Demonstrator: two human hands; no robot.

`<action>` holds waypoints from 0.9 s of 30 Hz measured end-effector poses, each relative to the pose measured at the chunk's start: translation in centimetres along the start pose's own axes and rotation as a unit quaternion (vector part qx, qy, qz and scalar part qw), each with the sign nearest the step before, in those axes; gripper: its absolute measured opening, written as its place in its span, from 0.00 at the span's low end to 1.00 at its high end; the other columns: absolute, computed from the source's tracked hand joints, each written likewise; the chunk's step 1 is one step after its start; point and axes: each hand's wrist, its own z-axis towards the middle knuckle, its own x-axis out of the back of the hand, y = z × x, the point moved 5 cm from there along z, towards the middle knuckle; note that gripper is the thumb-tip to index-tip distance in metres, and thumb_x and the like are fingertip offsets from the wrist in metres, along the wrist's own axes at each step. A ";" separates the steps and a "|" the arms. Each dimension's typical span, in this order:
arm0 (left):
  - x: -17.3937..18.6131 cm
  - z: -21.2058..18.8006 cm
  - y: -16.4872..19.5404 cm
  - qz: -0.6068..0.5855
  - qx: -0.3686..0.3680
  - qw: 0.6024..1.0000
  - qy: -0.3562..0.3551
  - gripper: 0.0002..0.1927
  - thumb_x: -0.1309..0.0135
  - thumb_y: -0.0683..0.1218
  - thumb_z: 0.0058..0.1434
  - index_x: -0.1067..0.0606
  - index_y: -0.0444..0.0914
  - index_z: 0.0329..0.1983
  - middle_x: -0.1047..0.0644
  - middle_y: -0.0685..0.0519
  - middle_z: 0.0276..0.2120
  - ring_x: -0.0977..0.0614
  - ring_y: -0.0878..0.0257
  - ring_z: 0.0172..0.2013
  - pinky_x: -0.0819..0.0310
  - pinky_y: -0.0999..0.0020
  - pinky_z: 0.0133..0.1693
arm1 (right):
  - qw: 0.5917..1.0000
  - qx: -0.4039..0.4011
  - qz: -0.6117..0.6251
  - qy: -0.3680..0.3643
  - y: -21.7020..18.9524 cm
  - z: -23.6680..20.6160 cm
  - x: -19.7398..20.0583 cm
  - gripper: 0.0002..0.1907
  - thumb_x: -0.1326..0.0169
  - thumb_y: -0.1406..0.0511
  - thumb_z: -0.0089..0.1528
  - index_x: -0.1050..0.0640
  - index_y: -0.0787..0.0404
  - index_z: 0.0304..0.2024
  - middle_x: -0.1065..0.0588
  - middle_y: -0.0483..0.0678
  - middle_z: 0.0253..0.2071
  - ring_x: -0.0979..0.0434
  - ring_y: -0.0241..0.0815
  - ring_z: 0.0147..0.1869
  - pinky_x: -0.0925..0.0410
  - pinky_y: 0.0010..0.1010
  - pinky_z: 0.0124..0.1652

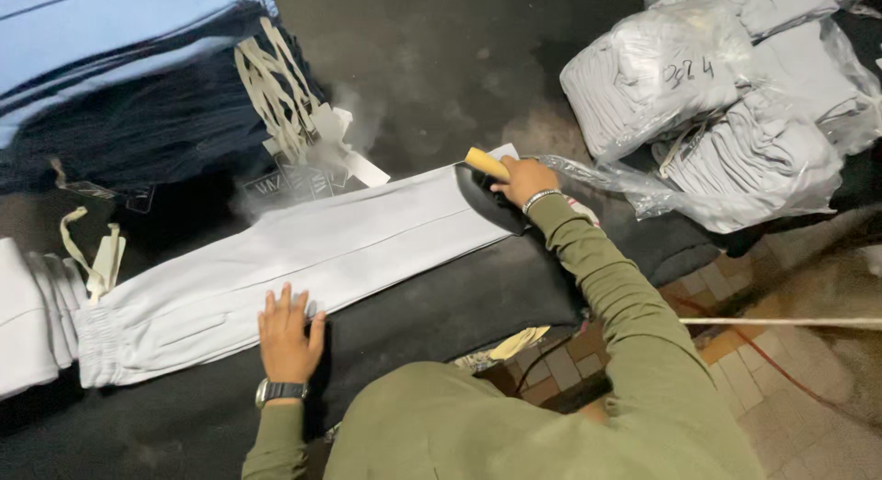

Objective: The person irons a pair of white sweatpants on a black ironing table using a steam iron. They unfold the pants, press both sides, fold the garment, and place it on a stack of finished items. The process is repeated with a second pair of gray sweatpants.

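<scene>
Olive-sleeved left hand [288,332] lies flat, fingers spread, pinning grey trousers [303,255] at lower centre; right hand [524,180] grips the iron [487,188] mid-press; next, I reckon, a steady glide leftward.

The trousers [303,259] are plain pale grey, the iron [489,197] black with a tan handle, the worktop [441,315] black, the sleeve [625,296] olive green, the folded garment [138,122] navy.

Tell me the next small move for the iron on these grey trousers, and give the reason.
Probably slide the iron along the grey trousers toward the elastic waistband. The right hand holds its handle at the leg's far end, steam is rising there, and the left hand lies flat on the cloth nearer the waistband, holding it smooth. Most of the leg's length lies between the two hands.
</scene>
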 end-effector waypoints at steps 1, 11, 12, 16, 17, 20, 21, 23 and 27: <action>0.9 -0.5 -1.2 0.027 0.008 1.000 0.000 0.24 0.47 0.55 0.66 0.25 0.41 0.62 0.31 0.43 0.69 0.34 0.38 0.70 0.43 0.36 0.66 | 1.000 -0.024 -0.001 0.015 1.0 0.8 0.2 0.26 0.37 0.46 0.58 0.23 0.52 0.51 0.20 0.56 0.40 0.21 0.62 0.46 0.30 0.53 0.45; 1.9 -4.4 -4.3 0.151 0.038 0.988 -0.013 0.24 0.45 0.57 0.62 0.21 0.48 0.60 0.25 0.50 0.66 0.30 0.44 0.69 0.42 0.33 0.67 | 0.999 -0.029 -0.003 0.018 3.4 1.6 2.5 0.26 0.35 0.47 0.54 0.19 0.56 0.47 0.20 0.57 0.41 0.20 0.61 0.47 0.29 0.50 0.47; 2.0 -4.2 -4.3 0.146 0.033 0.989 -0.002 0.23 0.45 0.57 0.62 0.21 0.48 0.59 0.25 0.50 0.66 0.31 0.43 0.69 0.42 0.33 0.66 | 0.999 -0.037 -0.004 0.012 2.5 1.5 2.6 0.26 0.34 0.49 0.52 0.19 0.55 0.47 0.20 0.57 0.41 0.20 0.61 0.47 0.29 0.49 0.47; 2.8 -3.7 -4.3 0.151 0.023 0.988 0.001 0.20 0.45 0.58 0.63 0.19 0.47 0.53 0.27 0.49 0.67 0.33 0.42 0.69 0.44 0.30 0.64 | 0.993 0.087 0.072 -0.026 -4.4 1.0 2.8 0.24 0.38 0.51 0.55 0.18 0.52 0.50 0.19 0.55 0.42 0.18 0.57 0.47 0.27 0.46 0.49; 3.0 -3.6 -4.5 0.148 0.031 0.989 -0.002 0.20 0.44 0.59 0.61 0.19 0.47 0.52 0.27 0.49 0.66 0.33 0.42 0.68 0.45 0.30 0.64 | 0.990 0.126 0.045 -0.049 -6.9 1.2 2.6 0.24 0.36 0.51 0.53 0.18 0.52 0.49 0.19 0.55 0.41 0.19 0.58 0.46 0.28 0.47 0.48; 3.4 -3.4 -4.3 0.122 0.040 0.992 0.013 0.19 0.43 0.58 0.59 0.18 0.46 0.50 0.28 0.49 0.65 0.34 0.42 0.68 0.46 0.30 0.64 | 0.974 0.210 -0.031 -0.077 -14.3 1.6 1.7 0.25 0.34 0.51 0.49 0.18 0.52 0.46 0.19 0.55 0.39 0.20 0.59 0.45 0.28 0.49 0.46; 3.5 -3.4 -4.2 0.104 0.040 0.993 0.024 0.18 0.42 0.57 0.60 0.19 0.46 0.50 0.27 0.49 0.65 0.33 0.42 0.68 0.45 0.30 0.65 | 0.972 0.219 -0.047 -0.073 -16.8 1.7 1.2 0.24 0.34 0.51 0.49 0.18 0.52 0.45 0.19 0.55 0.39 0.20 0.59 0.45 0.28 0.49 0.46; 3.9 -3.4 -4.3 0.069 0.044 0.996 0.037 0.15 0.40 0.54 0.62 0.19 0.45 0.49 0.27 0.49 0.65 0.33 0.43 0.68 0.45 0.32 0.67 | 0.968 0.233 -0.053 -0.073 -21.0 1.7 0.2 0.22 0.35 0.51 0.51 0.18 0.51 0.45 0.19 0.54 0.39 0.20 0.58 0.45 0.28 0.48 0.45; 7.6 -3.4 -7.0 0.034 0.089 0.986 0.138 0.15 0.39 0.48 0.61 0.21 0.40 0.50 0.28 0.44 0.65 0.33 0.39 0.67 0.43 0.38 0.68 | 0.963 0.245 -0.064 -0.096 -26.7 2.1 -0.5 0.21 0.36 0.51 0.53 0.19 0.50 0.46 0.19 0.53 0.40 0.19 0.57 0.46 0.27 0.48 0.46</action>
